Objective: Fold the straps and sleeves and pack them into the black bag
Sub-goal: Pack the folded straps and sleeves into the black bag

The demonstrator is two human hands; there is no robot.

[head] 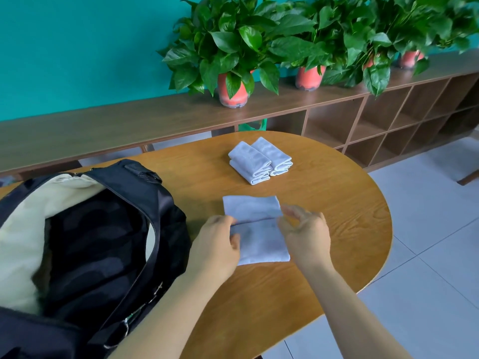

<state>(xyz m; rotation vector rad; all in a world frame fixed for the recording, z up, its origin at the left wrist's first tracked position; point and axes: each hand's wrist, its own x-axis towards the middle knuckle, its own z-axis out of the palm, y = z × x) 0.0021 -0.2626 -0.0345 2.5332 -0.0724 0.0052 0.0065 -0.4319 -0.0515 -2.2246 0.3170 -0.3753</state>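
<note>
A pale grey sleeve [255,224] lies flat on the wooden table [337,216], with a crease across its middle. My left hand [217,244] pinches its left edge at the crease. My right hand [303,234] pinches its right edge at the same fold line. Two folded grey sleeves [260,159] lie side by side farther back on the table. The black bag [108,229] stands open at the left, showing a cream lining and dark cloth inside.
Behind the table runs a low wooden shelf unit [363,125] with potted plants [233,92] in red pots on top. The table's rounded edge drops to a tiled floor [427,242] on the right.
</note>
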